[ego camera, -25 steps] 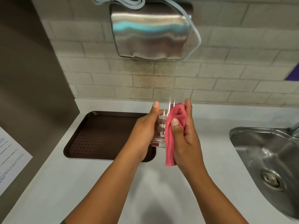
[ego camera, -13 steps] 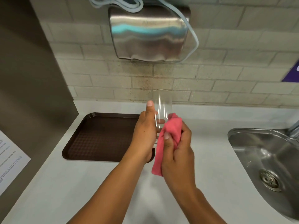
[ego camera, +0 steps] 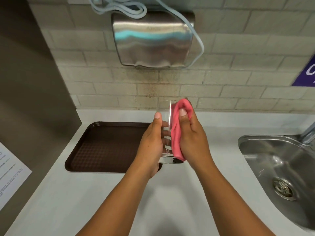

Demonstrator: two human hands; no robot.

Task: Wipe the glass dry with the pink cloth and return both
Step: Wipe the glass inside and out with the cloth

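Shared washroom or canteen wash-up corner, by look of it. Steel hand dryer (ego camera: pixel 153 40) mounted on pale brick-tile wall (ego camera: pixel 238 79) straight ahead of me. Stainless sink (ego camera: pixel 272 164) with strainer drain set into white table (ego camera: pixel 85 193) at right edge. Brown cafeteria tray (ego camera: pixel 105 147) near table's back left corner. Printed notice (ego camera: pixel 10 174) on grey panel at left.

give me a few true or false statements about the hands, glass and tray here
1. The left hand holds the glass upright. True.
2. The pink cloth lies on the brown tray. False: the right hand presses it against the glass.
3. The glass stands in the sink. False: it is held above the countertop.
4. The tray sits left of the hands. True.
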